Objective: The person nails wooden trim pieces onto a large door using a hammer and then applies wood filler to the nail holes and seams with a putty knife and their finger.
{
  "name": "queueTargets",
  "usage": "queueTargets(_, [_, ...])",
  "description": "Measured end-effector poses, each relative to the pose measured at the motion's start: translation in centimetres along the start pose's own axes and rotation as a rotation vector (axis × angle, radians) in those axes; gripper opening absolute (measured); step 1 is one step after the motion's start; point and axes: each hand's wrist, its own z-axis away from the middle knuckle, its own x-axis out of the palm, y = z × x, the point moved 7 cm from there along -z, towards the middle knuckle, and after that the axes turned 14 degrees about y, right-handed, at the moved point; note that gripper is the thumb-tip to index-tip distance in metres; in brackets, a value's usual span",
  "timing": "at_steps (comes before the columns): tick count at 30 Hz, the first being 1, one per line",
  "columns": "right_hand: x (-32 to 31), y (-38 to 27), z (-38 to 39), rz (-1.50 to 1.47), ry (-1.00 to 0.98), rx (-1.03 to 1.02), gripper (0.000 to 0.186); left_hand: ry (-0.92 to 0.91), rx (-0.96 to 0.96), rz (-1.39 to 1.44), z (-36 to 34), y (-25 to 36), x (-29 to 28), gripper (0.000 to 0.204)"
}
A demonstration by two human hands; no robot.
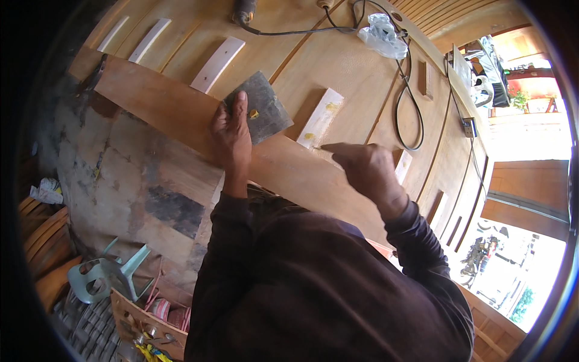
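My left hand [232, 130] grips a flat, dark grey square plate [265, 114] by its edge, thumb on top. A small dab of yellow-brown paste [254, 113] sits on the plate. My right hand [371, 172] is closed, and a narrow tip points from it toward a pale wooden strip [319, 120]. Whether that tip is a finger or a slim tool I cannot make out. The strip carries yellowish smears at both ends and lies on a large brown wooden panel [271, 51]. The tip is close to the strip's near end.
More pale strips [218, 64] cross the panel's grooves. A black cable [401, 108], a clear plastic bag [383, 37] and a corded tool [244, 11] lie at the far side. Lower left are a pale green plastic chair [105, 277] and a wooden box [129, 314].
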Motion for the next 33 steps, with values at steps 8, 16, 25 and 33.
queueTargets(8, [-0.6,1.8,-2.9,-0.875,-0.138,0.645,0.034,-0.066,-0.035,-0.172,-0.4,1.7,-0.4,0.047])
queueTargets(16, [2.9,-1.7,-6.4,-0.918,-0.061,0.697,0.03,-0.003,-0.113,-0.055,-4.1,3.0,-5.2,0.047])
queueTargets(25, [6.7,-9.2,-18.2,-0.022,0.228,0.156,0.02,0.158,0.005,-0.004,-17.3,7.5,-11.7,0.036])
queueTargets(33, [14.3,-10.1,-23.1,0.307,0.353,-0.191,0.033,0.065,0.0,-0.146,-24.5,5.2,-11.5,0.03])
